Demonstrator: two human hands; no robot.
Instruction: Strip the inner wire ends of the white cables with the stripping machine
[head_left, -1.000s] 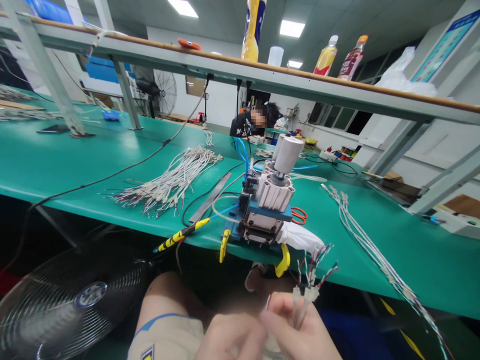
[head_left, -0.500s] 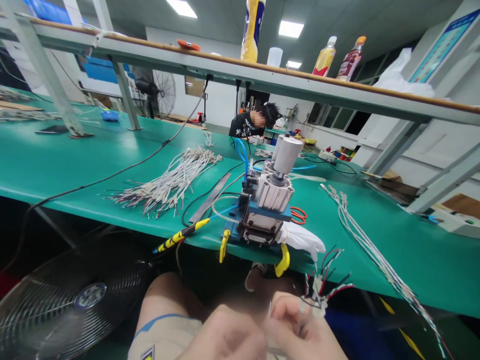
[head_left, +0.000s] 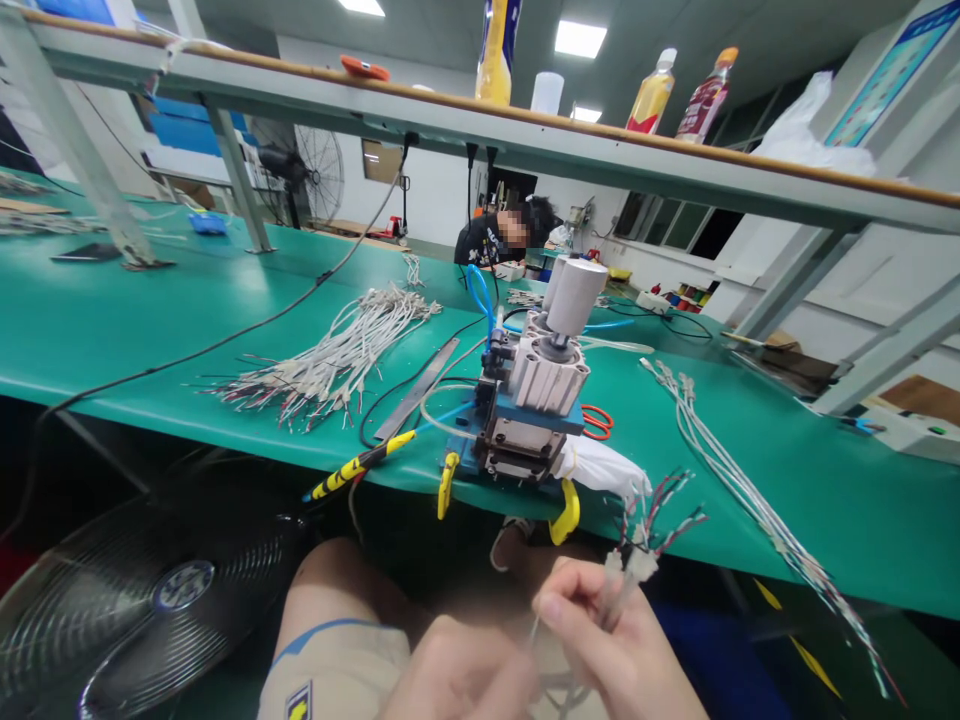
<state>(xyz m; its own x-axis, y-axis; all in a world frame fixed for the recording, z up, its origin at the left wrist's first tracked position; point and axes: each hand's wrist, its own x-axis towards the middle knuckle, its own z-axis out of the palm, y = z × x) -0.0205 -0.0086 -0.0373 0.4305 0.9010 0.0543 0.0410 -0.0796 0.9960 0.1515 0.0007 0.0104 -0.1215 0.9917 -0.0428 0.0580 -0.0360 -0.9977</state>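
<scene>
In the lower right, my right hand (head_left: 611, 640) is closed around a small bundle of white cables (head_left: 616, 597). Pale connectors and stripped red, black and white wire ends stick up above its fingers. Close beside it, my left hand (head_left: 465, 670) is curled and blurred, its fingertips near the right thumb. A thin cable strand shows between the two hands, but what the left fingers pinch is hidden. Straight ahead, a small pneumatic press (head_left: 536, 390) with a white cylinder on top stands at the table edge. A white bag (head_left: 604, 468) hangs at its right side.
On the green table (head_left: 247, 290), a large heap of white cables (head_left: 337, 350) lies left of the press and several long cables (head_left: 739, 480) lie right. A steel ruler (head_left: 418, 390) and orange-handled scissors (head_left: 598, 422) are nearby. A floor fan (head_left: 184, 585) stands lower left. A person (head_left: 504, 235) sits beyond.
The cable bundle in my right hand has risen slightly and its connectors now stand more upright. A strand between my hands shows more clearly. The whole view has shifted a little.
</scene>
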